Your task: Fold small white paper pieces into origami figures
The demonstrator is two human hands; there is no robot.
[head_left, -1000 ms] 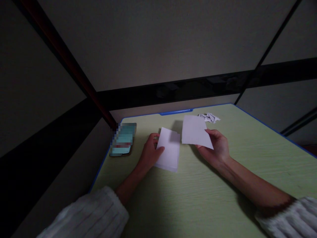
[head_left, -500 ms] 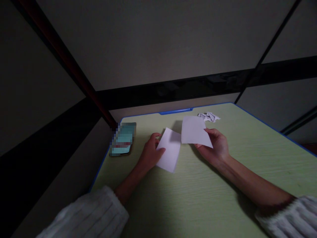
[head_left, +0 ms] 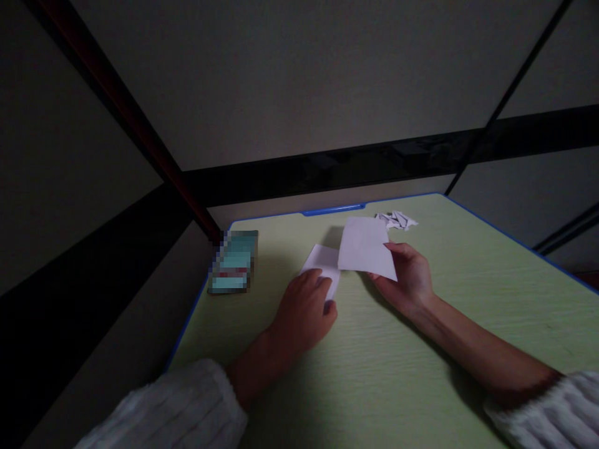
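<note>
A small stack of white paper (head_left: 324, 256) lies on the pale green table. My left hand (head_left: 306, 312) rests palm down over the near part of that stack, fingers loosely bent on its top and the thumb apart at the right side. In my right hand (head_left: 409, 277) is a white sheet of paper (head_left: 365, 246), pinched at its right edge between the thumb above and the fingers underneath. The sheet is raised off the table, tilted, and its left corner overlaps the stack's right edge in view.
A phone (head_left: 234, 262), its screen blurred out, lies by the table's left edge. Crumpled white paper (head_left: 397, 220) sits at the back, behind the sheet. The blue-edged table (head_left: 468, 280) has a blue handle strip (head_left: 333, 210) at its far edge, against a panelled wall (head_left: 304, 93).
My left hand has moved from the stack's left edge, thumb on top, to lying over its near part. My right hand keeps the sheet, which has shifted slightly left.
</note>
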